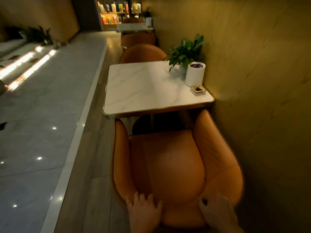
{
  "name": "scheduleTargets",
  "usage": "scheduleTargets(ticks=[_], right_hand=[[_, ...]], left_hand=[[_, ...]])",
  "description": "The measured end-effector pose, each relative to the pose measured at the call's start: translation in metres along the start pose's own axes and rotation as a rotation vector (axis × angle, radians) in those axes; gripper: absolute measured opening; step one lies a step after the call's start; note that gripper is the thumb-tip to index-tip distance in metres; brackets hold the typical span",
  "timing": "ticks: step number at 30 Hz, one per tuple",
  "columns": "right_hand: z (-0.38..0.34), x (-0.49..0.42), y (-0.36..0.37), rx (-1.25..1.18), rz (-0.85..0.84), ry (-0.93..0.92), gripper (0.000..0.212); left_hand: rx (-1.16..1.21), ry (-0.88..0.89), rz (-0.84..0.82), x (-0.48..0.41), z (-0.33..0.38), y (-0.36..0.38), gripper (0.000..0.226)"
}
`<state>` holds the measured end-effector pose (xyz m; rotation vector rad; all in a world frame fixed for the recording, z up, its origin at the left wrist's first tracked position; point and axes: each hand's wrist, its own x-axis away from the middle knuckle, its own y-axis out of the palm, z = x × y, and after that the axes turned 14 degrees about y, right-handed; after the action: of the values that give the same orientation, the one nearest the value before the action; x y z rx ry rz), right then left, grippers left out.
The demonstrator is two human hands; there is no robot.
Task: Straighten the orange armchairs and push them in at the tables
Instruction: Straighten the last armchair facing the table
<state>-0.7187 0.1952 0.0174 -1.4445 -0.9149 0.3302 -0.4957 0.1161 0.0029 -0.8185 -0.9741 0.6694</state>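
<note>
Hidden or unclear: both wrists are cut off by the bottom edge. Our right hand (217, 211) is blurred, its thumb on the inside of the near armchair (168, 165) back and its fingers out of sight over the rim, so we cannot tell whether it grips. The chair's legs are hidden, and the space under the table (143, 91) is dark. A second armchair (143, 53) shows only its back above the table's far edge. A third armchair (138, 39) sits at the far table (133, 27), both dim. Items on the lit shelf (117, 12) are too small to name. Count: hands, two; our left hand (143, 211) lies flat, fingers spread, on the near chair's back. Armchairs, three plain. Tables, two. On the near table, by the wall (260, 64): one plant (186, 51), one white cylinder (195, 74), one ashtray (197, 90). The near armchair faces the table, arm tips at its near edge, seat outside it, right side close to the wall.
</note>
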Motion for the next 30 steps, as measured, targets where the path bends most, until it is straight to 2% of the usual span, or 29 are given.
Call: scheduleTargets(ticks=[4, 9, 12, 22, 30], right_hand=[[0.000, 0.001, -0.001, -0.003, 0.015, 0.006, 0.032], [0.015, -0.006, -0.003, 0.001, 0.000, -0.022, 0.043], [0.024, -0.016, -0.009, 0.001, -0.063, -0.005, 0.045], [0.030, -0.013, -0.010, 0.051, 0.037, -0.108, 0.047], [0.046, -0.021, -0.015, 0.046, 0.037, -0.135, 0.047]], left_hand=[[-0.003, -0.025, 0.039, 0.002, 0.008, 0.001, 0.056], [-0.018, -0.007, 0.040, 0.005, 0.015, 0.008, 0.061], [-0.002, 0.005, 0.039, 0.002, 0.024, 0.013, 0.062], [0.009, -0.019, 0.130, 0.002, 0.027, 0.024, 0.057], [0.006, -0.028, 0.135, 0.006, 0.043, 0.030, 0.056]])
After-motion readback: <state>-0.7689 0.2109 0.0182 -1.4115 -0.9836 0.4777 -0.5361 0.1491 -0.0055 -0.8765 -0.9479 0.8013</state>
